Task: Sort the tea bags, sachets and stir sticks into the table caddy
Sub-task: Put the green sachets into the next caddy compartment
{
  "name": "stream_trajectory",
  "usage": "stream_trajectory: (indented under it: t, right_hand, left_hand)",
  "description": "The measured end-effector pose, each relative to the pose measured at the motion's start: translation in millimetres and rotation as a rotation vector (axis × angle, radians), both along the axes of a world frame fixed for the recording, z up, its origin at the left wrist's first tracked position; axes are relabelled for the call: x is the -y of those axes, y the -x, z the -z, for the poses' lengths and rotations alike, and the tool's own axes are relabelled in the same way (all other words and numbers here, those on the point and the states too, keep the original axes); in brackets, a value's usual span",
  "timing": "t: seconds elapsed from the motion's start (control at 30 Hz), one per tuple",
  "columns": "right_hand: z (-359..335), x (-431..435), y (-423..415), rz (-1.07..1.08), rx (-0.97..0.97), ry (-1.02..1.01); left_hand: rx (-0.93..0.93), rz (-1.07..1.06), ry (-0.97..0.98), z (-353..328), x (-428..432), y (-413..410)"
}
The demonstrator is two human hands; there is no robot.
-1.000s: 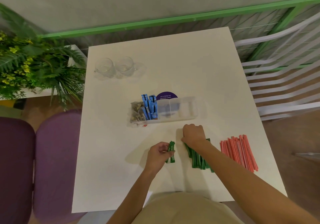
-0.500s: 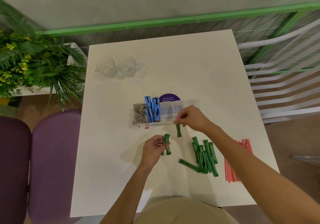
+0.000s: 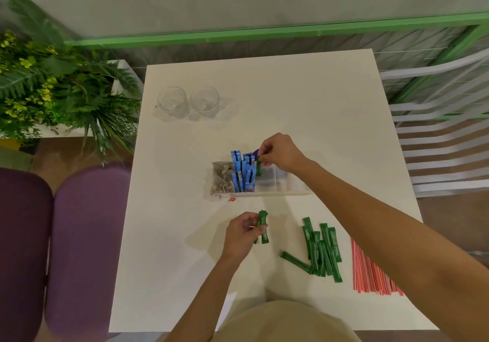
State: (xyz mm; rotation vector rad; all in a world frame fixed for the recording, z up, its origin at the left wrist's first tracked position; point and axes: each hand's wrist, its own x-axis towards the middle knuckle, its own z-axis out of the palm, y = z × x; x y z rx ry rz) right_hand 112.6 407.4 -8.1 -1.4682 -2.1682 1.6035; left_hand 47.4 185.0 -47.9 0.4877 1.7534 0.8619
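Observation:
A clear plastic caddy [image 3: 267, 193] stands mid-table, with tea bags [image 3: 221, 179] in its left compartment and blue sachets [image 3: 243, 172] beside them. My right hand [image 3: 280, 152] pinches one green sachet [image 3: 258, 168] upright over the compartment just right of the blue ones. Nearer to me, my left hand [image 3: 242, 232] grips two green sachets [image 3: 263, 226]. Several more green sachets [image 3: 321, 249] lie in a loose pile at the front right. A bundle of red stir sticks [image 3: 370, 270] lies right of that pile.
Two empty glass mugs [image 3: 188, 102] stand at the table's far left. A leafy plant [image 3: 53, 85] sits left of the table, purple chairs [image 3: 79, 236] below it. A white slatted chair [image 3: 444, 140] is at the right, a green rail behind.
My right hand picked one green sachet from the pile and carried it up over the caddy. My left hand kept its green sachets and barely moved.

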Motion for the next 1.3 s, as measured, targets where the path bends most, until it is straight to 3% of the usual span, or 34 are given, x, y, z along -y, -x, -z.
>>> stream_trajectory:
  t: [0.23, 0.4, 0.63, 0.97, 1.1, 1.3]
  right_hand:
    - [3.1, 2.6, 4.5, -0.051, 0.046, -0.083]
    - [-10.0, 13.8, -17.0, 0.094, -0.043, -0.159]
    - [-16.9, 50.6, -59.9, -0.083, -0.054, 0.168]
    - [-12.1, 51.7, -66.9, -0.001, -0.195, 0.222]
    - [-20.5, 37.2, -67.7, 0.064, -0.245, 0.214]
    - [-26.3, 6.5, -71.1, 0.273, -0.347, 0.208]
  left_hand:
    - [0.011, 0.010, -0.005, -3.6, -8.8, -0.7]
    - [0.062, -0.014, -0.037, -13.5, -17.7, -1.2]
    - [0.088, -0.074, -0.091, -23.9, -32.0, -8.2]
    - [0.063, -0.040, -0.132, -39.6, -50.7, -4.5]
    - [0.004, 0.006, -0.156, -48.6, -67.4, 4.6]
    - [-0.277, 0.123, -0.279, -69.3, -111.2, 26.0]
